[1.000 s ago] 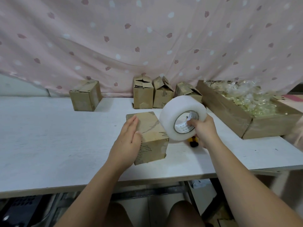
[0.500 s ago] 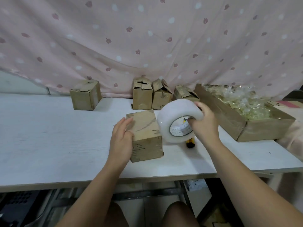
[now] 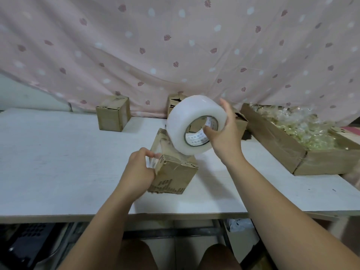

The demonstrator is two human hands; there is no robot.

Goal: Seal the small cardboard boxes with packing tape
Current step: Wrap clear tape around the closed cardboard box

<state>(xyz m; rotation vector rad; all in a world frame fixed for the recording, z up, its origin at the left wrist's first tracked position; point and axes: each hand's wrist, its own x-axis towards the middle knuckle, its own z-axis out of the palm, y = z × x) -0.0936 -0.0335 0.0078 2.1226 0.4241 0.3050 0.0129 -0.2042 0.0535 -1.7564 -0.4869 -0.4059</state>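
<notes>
A small cardboard box (image 3: 173, 172) stands on the white table (image 3: 58, 162) in front of me. My left hand (image 3: 139, 170) pinches the loose end of clear tape against the box's near left top edge. My right hand (image 3: 224, 136) grips a large roll of clear packing tape (image 3: 187, 123), thumb in the core and fingers over the outside. The roll hangs just above the box's far top edge. A stretch of clear tape runs from the roll across the box top to my left hand.
One closed small box (image 3: 114, 114) stands at the back left by the pink curtain. Other small boxes (image 3: 174, 101) are partly hidden behind the roll and my right hand. A long cardboard tray (image 3: 288, 151) of clear wrapped items lies at the right. The table's front edge is close to my knees.
My right hand lifted the roll up and over the box, paying tape out across the top. My left hand went from lying flat on the box to pinching the tape end at its near edge.
</notes>
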